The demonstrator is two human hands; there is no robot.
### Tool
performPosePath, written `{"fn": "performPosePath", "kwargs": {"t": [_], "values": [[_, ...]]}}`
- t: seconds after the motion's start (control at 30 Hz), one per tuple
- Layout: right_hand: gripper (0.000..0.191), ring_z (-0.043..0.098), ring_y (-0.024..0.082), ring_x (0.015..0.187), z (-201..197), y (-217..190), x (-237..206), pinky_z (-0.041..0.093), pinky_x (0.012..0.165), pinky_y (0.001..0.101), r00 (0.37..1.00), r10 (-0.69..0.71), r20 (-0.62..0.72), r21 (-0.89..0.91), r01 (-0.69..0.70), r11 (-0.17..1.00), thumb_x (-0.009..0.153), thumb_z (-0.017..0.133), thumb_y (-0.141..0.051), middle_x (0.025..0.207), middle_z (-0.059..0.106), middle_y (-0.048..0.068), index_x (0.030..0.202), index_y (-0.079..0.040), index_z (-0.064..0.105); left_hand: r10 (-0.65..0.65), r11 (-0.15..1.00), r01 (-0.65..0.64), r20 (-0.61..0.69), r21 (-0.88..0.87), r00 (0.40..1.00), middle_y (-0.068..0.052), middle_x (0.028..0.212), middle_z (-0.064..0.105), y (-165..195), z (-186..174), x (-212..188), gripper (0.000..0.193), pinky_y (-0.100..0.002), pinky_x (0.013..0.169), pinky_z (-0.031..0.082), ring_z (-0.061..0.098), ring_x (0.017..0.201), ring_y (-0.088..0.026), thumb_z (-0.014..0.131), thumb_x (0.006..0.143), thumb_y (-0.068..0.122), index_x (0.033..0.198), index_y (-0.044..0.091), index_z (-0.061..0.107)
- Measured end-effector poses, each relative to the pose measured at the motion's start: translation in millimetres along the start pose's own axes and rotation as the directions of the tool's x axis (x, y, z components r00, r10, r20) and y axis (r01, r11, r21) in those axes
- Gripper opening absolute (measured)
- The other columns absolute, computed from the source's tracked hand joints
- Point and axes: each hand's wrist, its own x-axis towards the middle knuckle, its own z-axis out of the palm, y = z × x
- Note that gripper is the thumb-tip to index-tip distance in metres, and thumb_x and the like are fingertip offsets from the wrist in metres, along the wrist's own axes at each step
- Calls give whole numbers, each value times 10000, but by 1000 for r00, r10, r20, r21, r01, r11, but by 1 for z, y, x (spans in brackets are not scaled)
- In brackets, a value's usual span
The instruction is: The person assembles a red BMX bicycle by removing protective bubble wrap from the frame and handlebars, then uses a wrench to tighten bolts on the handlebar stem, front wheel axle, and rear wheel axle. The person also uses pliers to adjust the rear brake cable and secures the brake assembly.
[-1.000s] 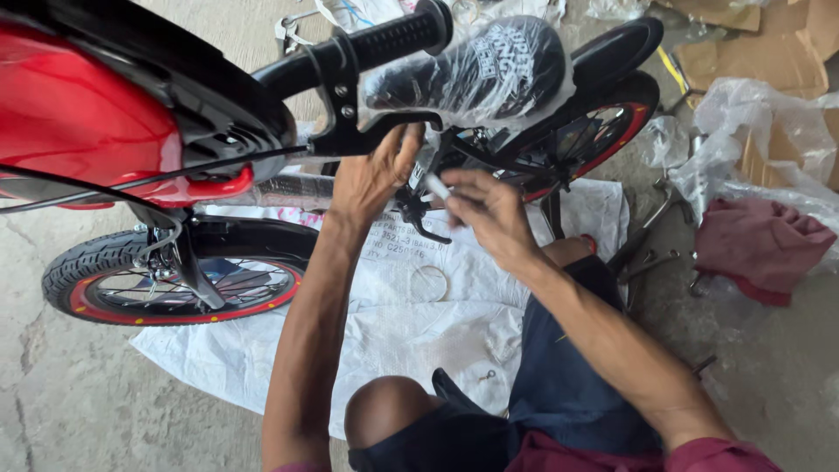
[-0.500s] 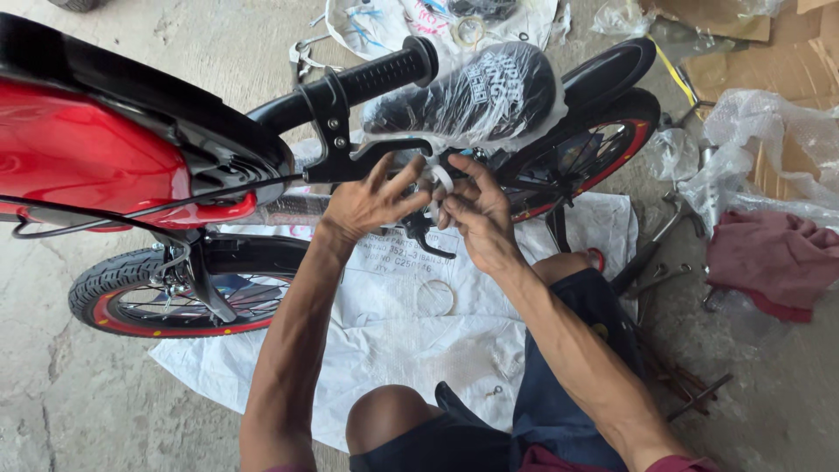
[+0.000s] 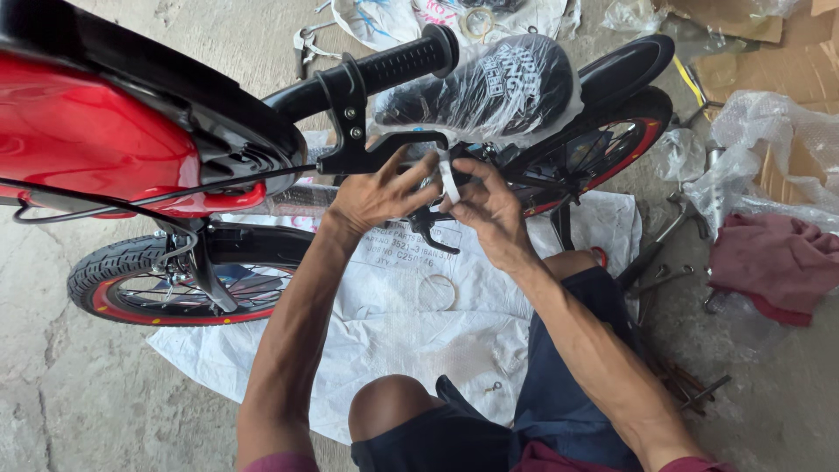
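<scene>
A small red and black bicycle (image 3: 105,149) stands in front of me on a white woven sheet (image 3: 393,332). Its black handlebar grip (image 3: 398,61) and brake lever (image 3: 384,149) are just above my hands. The saddle (image 3: 489,83) is wrapped in clear plastic. My left hand (image 3: 376,192) and my right hand (image 3: 485,205) meet at the frame below the saddle, both pinching a narrow white strip (image 3: 448,179). What the strip is fastened to is hidden by my fingers.
The front wheel (image 3: 166,280) is at lower left, the rear wheel (image 3: 603,140) at upper right. A pink cloth (image 3: 773,262), crumpled plastic (image 3: 760,131), cardboard and loose tools (image 3: 682,385) lie on the concrete to the right. My knees are at the bottom.
The view has shifted slightly and the bicycle sits lower in the frame. Both hands have stayed together at the frame and now hold the white strip between them.
</scene>
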Motion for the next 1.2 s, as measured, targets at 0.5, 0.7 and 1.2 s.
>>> {"fn": "performPosePath", "kwargs": {"t": [0.5, 0.7, 1.2], "values": [[548, 654, 169, 1002, -4, 16, 10, 524, 963, 330, 995, 95, 34, 248, -101, 964, 961, 620, 92, 1040, 680, 117, 1450, -39, 411, -11, 999, 12, 21, -46, 1000, 77, 1456, 541, -1, -3, 3, 255, -355, 868, 617, 650, 1227, -208, 709, 892, 247, 1143, 282, 685], [569, 709, 204, 953, 1, 2, 6, 605, 905, 377, 994, 108, 32, 182, -112, 977, 919, 616, -22, 1021, 702, 126, 1442, -57, 394, -3, 994, 18, 134, -110, 991, 128, 1459, 560, 3, 8, -7, 287, -236, 608, 588, 596, 1308, -244, 704, 887, 229, 1168, 274, 739], [242, 663, 64, 889, 3, -20, 27, 551, 736, 221, 998, -59, -31, -553, 32, 833, 979, 714, -64, 1013, 724, 43, 1210, 1, 681, -3, 998, 14, 154, -69, 988, 114, 1490, 536, 8, 19, -15, 321, -277, 777, 611, 588, 1333, -229, 702, 885, 191, 1197, 260, 739]]}}
